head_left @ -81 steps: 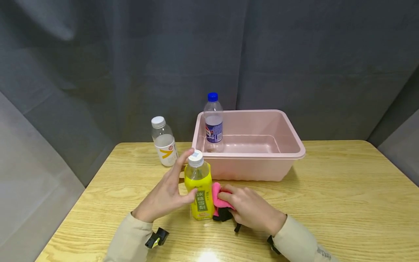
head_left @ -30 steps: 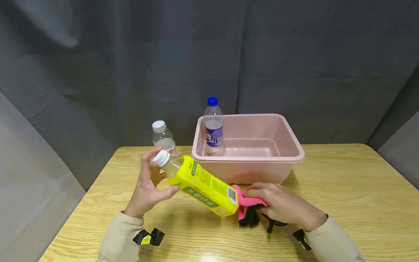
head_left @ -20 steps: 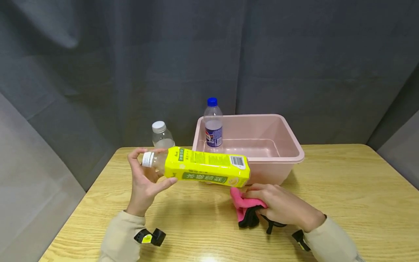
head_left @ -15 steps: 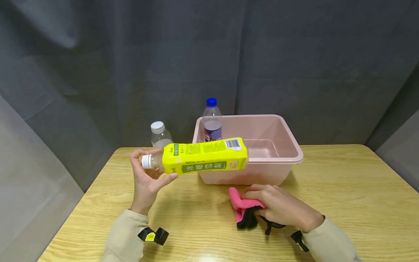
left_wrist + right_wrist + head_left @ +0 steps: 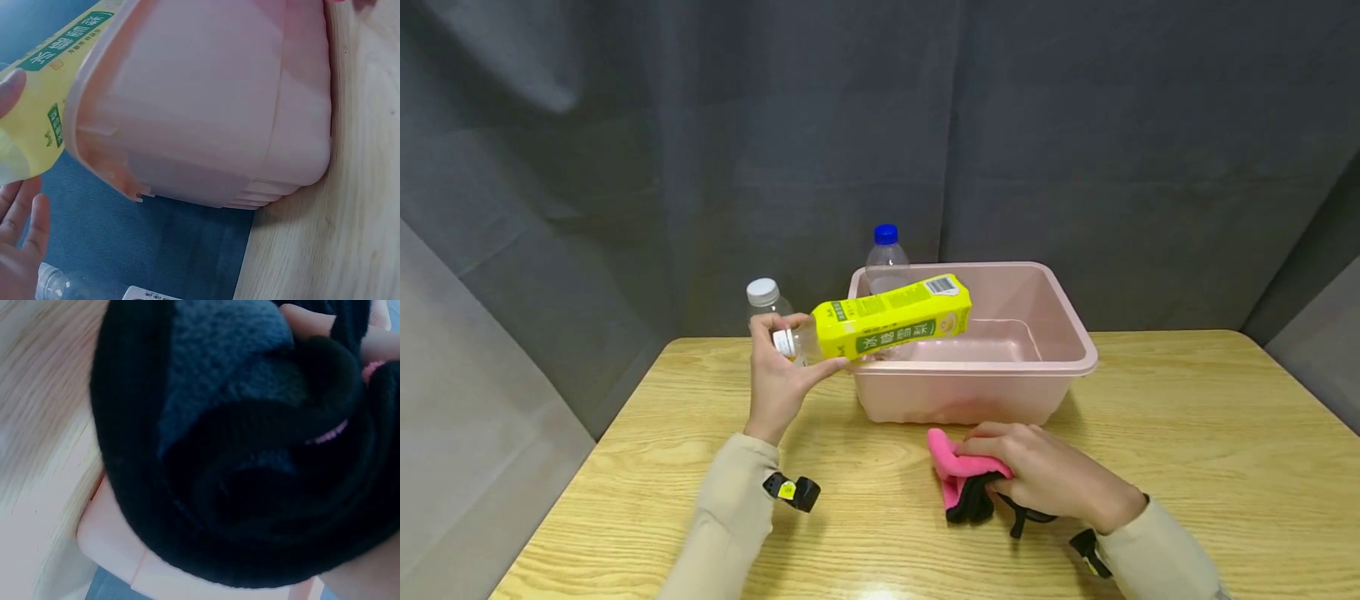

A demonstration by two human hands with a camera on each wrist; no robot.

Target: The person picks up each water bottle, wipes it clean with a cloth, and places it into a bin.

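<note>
My left hand (image 5: pixel 781 375) grips a yellow-labelled drink bottle (image 5: pixel 895 319) around its neck and shoulder, thumb in front and fingers behind. The bottle lies nearly level, white cap to the left, its base over the pink plastic basin (image 5: pixel 973 392). In the left wrist view the bottle (image 5: pixel 56 69) shows beside the basin's rim. On the table in front of the basin, my right hand (image 5: pixel 1045 471) holds a bunched pink cloth (image 5: pixel 953 467) with black edging and a black strap. Close up in the right wrist view, the cloth (image 5: pixel 231 375) shows its black edging, and the fingers are partly hidden.
A clear bottle with a blue cap (image 5: pixel 886 250) stands in the basin's left end, partly behind the yellow bottle. Left of the basin is a white-capped clear bottle (image 5: pixel 763 293), mostly covered by my left hand. A dark curtain (image 5: pixel 1075 125) hangs behind the wooden table (image 5: pixel 1187 467).
My left hand has lifted the yellow bottle off the table, tipped it on its side and carried it over the basin. The right hand drew the cloth rightward, then stayed still.
</note>
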